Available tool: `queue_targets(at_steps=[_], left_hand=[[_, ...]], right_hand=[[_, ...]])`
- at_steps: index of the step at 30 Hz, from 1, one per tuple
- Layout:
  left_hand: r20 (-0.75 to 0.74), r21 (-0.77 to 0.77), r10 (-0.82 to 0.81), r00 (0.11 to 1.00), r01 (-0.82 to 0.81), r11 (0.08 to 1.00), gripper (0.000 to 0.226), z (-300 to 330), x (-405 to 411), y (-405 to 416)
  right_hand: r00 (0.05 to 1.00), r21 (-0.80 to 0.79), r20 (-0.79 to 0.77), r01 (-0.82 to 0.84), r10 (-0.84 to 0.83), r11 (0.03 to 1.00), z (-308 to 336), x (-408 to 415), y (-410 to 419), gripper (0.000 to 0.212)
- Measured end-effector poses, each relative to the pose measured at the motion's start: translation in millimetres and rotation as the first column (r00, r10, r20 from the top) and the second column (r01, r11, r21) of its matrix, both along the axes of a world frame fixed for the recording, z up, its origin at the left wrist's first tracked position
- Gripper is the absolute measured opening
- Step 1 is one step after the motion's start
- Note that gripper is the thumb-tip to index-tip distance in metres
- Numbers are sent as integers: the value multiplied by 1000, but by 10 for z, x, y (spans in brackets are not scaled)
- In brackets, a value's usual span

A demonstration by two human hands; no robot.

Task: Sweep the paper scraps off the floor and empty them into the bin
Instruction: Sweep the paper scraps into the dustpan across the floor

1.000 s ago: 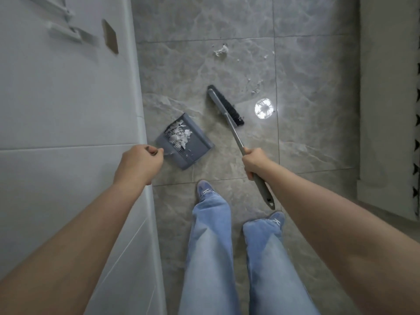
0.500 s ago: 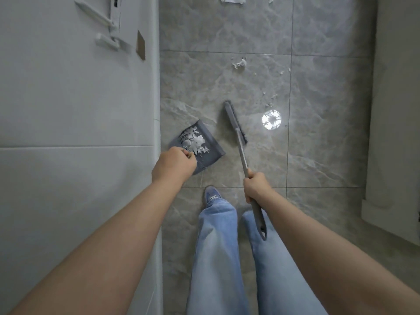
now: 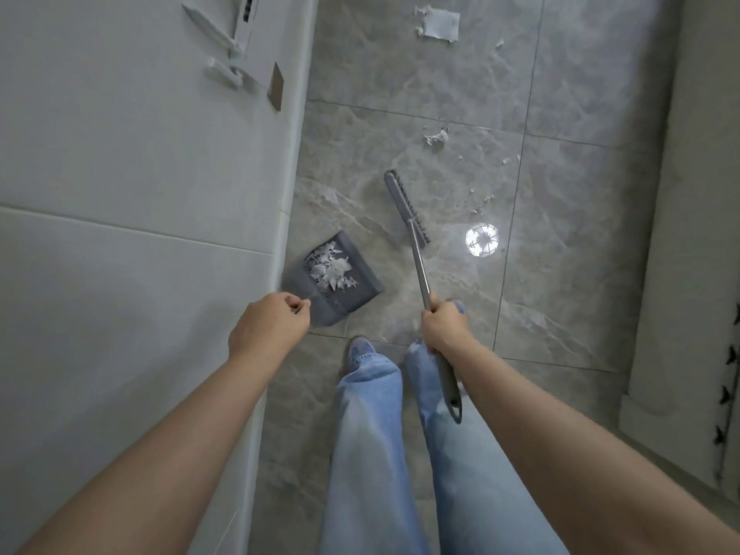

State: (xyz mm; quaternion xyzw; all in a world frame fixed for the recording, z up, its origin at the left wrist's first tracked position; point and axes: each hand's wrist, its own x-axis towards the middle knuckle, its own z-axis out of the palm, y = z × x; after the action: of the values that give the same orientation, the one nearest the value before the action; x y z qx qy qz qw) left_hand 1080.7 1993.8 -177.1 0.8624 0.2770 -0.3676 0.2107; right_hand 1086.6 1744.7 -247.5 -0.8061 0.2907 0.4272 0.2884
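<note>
Holding the dustpan [image 3: 334, 278] level in the closed left hand [image 3: 269, 324] keeps the gathered scraps [image 3: 332, 268] inside, near the cabinet [image 3: 140, 154] on the left. The broom [image 3: 416, 242] is gripped mid-handle by the closed right hand [image 3: 442, 326], bristles aimed at loose paper scraps [image 3: 438, 24] lying farther off on the floor [image 3: 580, 274]. No bin is seen.

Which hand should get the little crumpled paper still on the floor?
The right hand. It already holds the broom, whose bristles sit close to the crumpled scrap. The left hand is busy holding the dustpan by the wall.
</note>
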Motion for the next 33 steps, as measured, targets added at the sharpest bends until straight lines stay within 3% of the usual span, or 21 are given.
queue_targets(at_steps=[4, 8, 14, 18, 22, 27, 31, 33], left_hand=[[16, -1, 50, 999, -50, 999, 30, -61, -60, 10], [69, -57, 127, 989, -123, 991, 40, -98, -6, -70], [30, -54, -12, 999, 13, 998, 41, -1, 236, -330], [62, -75, -52, 997, 56, 996, 40, 39, 542, -625], [70, -139, -58, 996, 67, 988, 31, -4, 853, -986], [79, -151, -191, 978, 201, 968, 28, -143, 1273, -1666], [91, -158, -206, 974, 218, 963, 26, -153, 1561, -2059], [86, -143, -236, 968, 246, 959, 26, -136, 1690, -2221]], right_hand=[[984, -30, -64, -170, 168, 985, -200, 360, -92, 30], [946, 70, -175, -264, 272, 962, -158, 276, -111, 35], [999, 194, -54, 16, -6, 981, 11, -128, -487, 45], [991, 54, 43, 125, -128, 991, 74, 102, -1017, 49], [970, -65, 83, 234, -228, 970, -122, 712, -1637, 34], [979, -154, -30, 193, -200, 969, -297, 1188, -2174, 26], [979, -8, -130, 157, -157, 987, -303, 733, -2073, 34], [966, 84, -133, 232, -220, 969, -186, 404, -2074, 38]])
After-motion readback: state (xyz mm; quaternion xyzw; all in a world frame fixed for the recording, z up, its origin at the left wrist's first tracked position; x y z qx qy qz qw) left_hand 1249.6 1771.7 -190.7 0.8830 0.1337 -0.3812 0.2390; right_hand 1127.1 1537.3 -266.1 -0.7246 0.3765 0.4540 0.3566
